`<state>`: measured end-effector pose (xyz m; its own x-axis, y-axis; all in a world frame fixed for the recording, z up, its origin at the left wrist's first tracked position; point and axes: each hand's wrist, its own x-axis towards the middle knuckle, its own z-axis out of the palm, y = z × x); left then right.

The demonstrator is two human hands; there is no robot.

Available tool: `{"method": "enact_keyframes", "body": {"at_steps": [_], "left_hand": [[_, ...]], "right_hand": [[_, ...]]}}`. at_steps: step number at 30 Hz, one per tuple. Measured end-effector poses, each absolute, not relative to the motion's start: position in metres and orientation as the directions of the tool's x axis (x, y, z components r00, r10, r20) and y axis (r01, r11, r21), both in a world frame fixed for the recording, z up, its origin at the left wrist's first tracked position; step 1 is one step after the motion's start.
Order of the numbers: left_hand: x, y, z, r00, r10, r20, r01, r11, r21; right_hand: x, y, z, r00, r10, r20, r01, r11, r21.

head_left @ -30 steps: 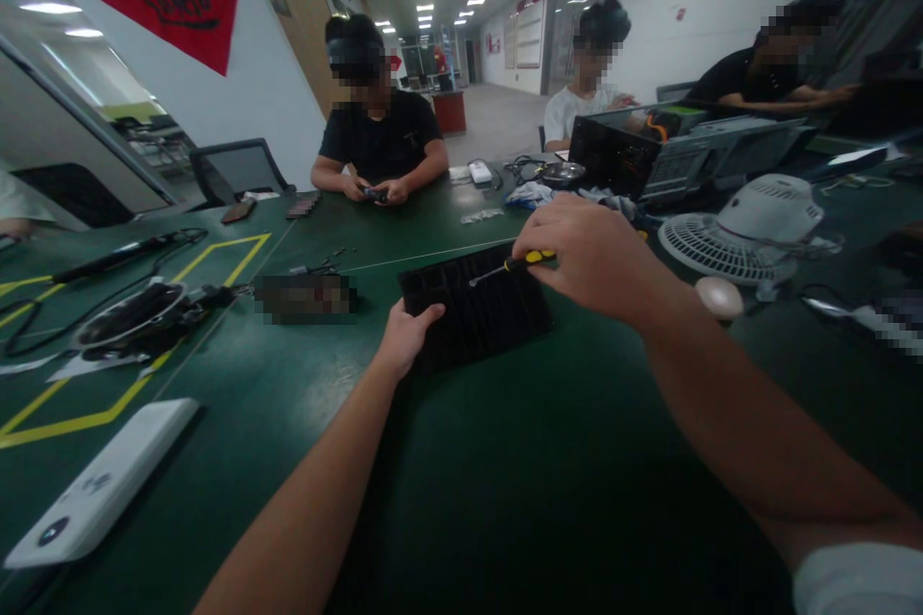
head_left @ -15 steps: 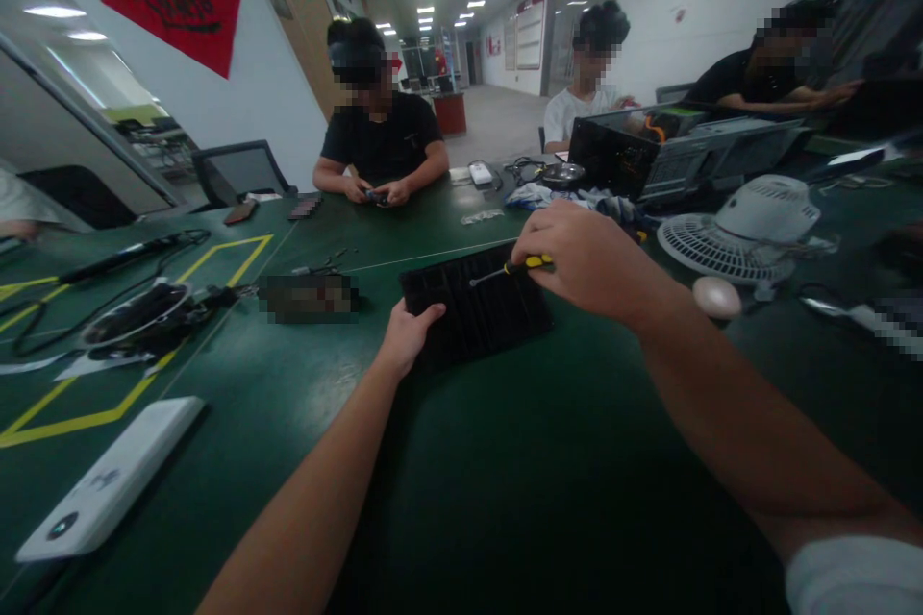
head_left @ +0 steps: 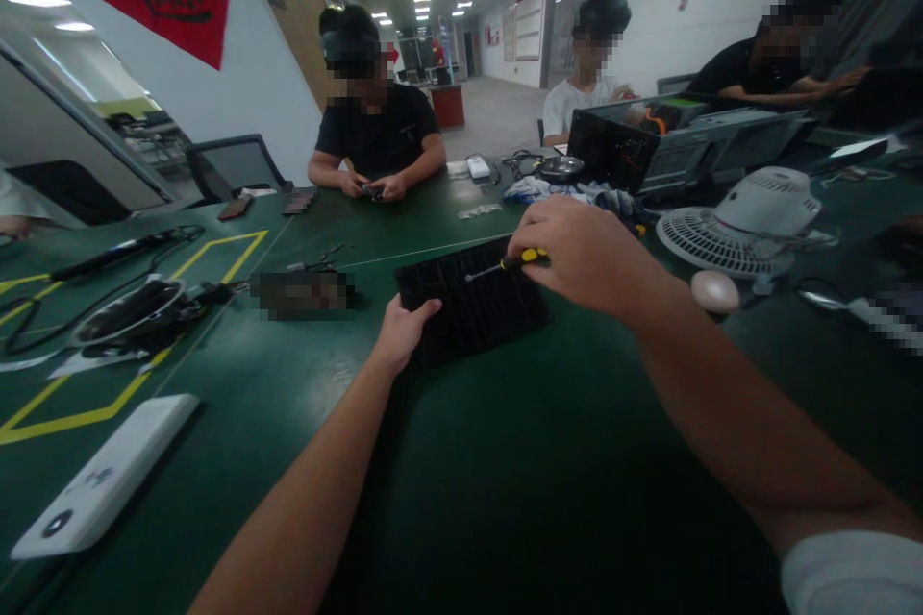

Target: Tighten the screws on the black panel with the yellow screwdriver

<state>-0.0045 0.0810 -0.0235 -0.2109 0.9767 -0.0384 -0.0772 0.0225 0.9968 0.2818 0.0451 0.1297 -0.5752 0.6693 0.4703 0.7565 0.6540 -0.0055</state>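
Observation:
My left hand (head_left: 405, 332) grips the near-left edge of a black ribbed plastic panel (head_left: 497, 315), thumb on top and the other fingers hidden beneath. The panel is held slightly tilted over the green table. In my right hand (head_left: 573, 255) is a screwdriver (head_left: 534, 257) with a yellow and black handle, pinched between thumb and fingers. Its thin metal shaft points left over the panel; whether the tip touches the surface I cannot tell. Left of the panel lies a blurred-out object (head_left: 303, 294).
A white power bank-like device (head_left: 108, 476) lies at the near left, with black cables and gear (head_left: 134, 312) behind it. To the right stand a white fan (head_left: 750, 221), a pale round object (head_left: 715, 292) and an opened computer case (head_left: 670, 149). Several people sit around the table.
The view has shifted slightly, so the scene sits a little further left. Both hands keep their holds on the panel and the screwdriver, which have hardly moved.

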Motion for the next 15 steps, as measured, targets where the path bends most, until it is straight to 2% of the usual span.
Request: {"method": "enact_keyframes", "body": {"at_steps": [8,12,15], "left_hand": [[-0.0042,0.0801,-0.0218,-0.221,0.974,-0.047,-0.070,0.032,0.997],[-0.0039,0.0801,-0.0219,-0.218,0.974,-0.054,-0.079,0.038,0.996],[-0.0030,0.0794,-0.0205,-0.216,0.975,-0.051,-0.070,0.037,0.997]], "right_hand": [[0.2806,0.0376,0.1397,-0.475,0.805,0.356,0.864,0.503,0.013],[0.2766,0.0378,0.1373,-0.411,0.894,0.177,0.909,0.416,0.013],[0.2782,0.0401,0.1351,-0.427,0.902,0.058,0.904,0.426,0.029]]}}
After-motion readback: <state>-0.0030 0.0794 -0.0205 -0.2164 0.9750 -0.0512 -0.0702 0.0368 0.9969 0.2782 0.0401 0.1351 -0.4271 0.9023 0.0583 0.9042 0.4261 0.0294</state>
